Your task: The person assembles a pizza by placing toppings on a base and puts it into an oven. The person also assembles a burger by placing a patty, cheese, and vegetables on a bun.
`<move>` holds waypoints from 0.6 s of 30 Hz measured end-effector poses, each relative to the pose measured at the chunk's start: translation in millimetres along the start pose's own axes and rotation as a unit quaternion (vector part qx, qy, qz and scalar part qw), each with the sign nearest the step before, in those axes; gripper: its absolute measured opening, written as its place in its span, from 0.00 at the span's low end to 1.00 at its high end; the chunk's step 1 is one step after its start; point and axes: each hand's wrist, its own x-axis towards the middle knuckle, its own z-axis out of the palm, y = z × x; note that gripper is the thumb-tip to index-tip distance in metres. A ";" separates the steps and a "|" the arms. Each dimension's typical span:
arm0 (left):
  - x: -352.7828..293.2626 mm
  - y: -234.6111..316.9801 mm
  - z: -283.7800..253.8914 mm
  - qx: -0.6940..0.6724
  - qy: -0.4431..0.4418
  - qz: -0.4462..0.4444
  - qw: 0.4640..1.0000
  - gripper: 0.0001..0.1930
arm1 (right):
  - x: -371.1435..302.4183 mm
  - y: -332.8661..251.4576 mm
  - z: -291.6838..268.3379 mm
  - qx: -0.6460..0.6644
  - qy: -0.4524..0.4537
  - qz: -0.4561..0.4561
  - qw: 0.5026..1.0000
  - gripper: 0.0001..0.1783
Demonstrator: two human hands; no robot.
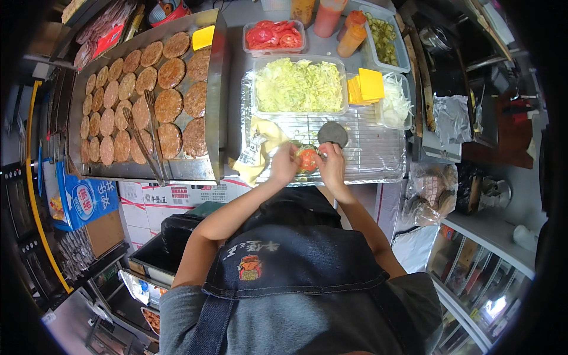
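Observation:
A red tomato slice (307, 160) lies on shredded green at the near edge of a wire rack (376, 154) over a foil-lined tray. My left hand (286, 163) pinches its left side, while the fingers of my right hand (332, 167) close on its right edge. What lies under the slice is hidden. Just beyond my right hand rests a round black bun half (332, 134). A yellow cloth-like piece with printing (255, 155) lies crumpled left of my left hand. Behind the rack is shredded lettuce (299, 86) in a clear container.
Left stands a griddle (216, 89) with rows of patties (170, 72), one cheese slice (203, 38) and tongs (155, 127). Beyond the rack are a tub of tomato slices (273, 35), cheese slices (371, 84), sliced onion (395, 105), pickles (381, 38) and sauce bottles (352, 40).

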 end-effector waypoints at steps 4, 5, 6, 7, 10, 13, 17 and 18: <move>-1.0 2.0 0.9 0.031 -0.003 0.021 0.999 0.08 | -2.8 5.5 -2.6 -0.033 -0.001 -0.095 0.995 0.06; -0.9 1.4 1.4 0.040 0.000 0.029 0.999 0.08 | -3.2 6.1 -3.3 -0.041 -0.005 -0.111 0.993 0.06; -2.1 0.7 1.6 0.049 0.004 0.036 0.998 0.07 | -2.8 6.3 -4.3 -0.049 -0.009 -0.127 0.991 0.07; -1.8 1.9 -0.7 0.057 0.010 0.044 0.997 0.07 | 1.6 5.7 -5.9 -0.029 -0.006 -0.135 0.990 0.07; -8.7 14.7 -10.8 0.060 -0.013 0.065 0.996 0.09 | 19.9 -1.2 -24.6 -0.005 0.000 -0.155 0.988 0.06; -21.7 54.3 -61.9 0.116 -0.019 0.232 0.965 0.10 | 48.0 -9.0 -44.2 0.012 0.052 -0.168 0.984 0.06; -9.0 97.5 -140.2 0.187 0.037 0.303 0.934 0.09 | 76.2 -23.6 -60.2 0.037 0.042 -0.164 0.985 0.06; 4.8 104.5 -160.2 0.206 0.127 0.313 0.918 0.08 | 79.3 -32.8 -60.4 0.023 0.043 -0.183 0.982 0.06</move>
